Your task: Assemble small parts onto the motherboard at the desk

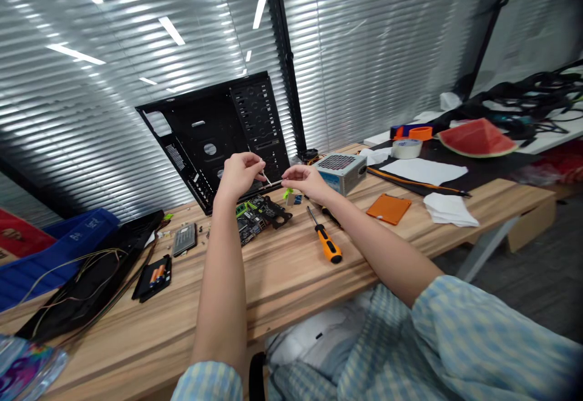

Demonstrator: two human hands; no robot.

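Observation:
My left hand [241,175] is closed in a pinch on a thin white stick, which slants down to the right from its fingertips. My right hand [306,180] pinches the end of a thin pale rod pointing left, whose tip is close to the stick. Both hands are above a circuit board [257,217] with green parts. Behind them a black computer case [200,137] stands tilted against the blinds. An orange and black screwdriver [326,240] lies on the table [282,279] below my right hand.
To the right are a power supply box [340,172], an orange square [388,209], folded paper [450,209], a tape roll [407,149] and a watermelon-shaped object [477,138]. At left are a drive [184,239], a battery holder [155,276] and a blue bin [59,246] beside loose wires.

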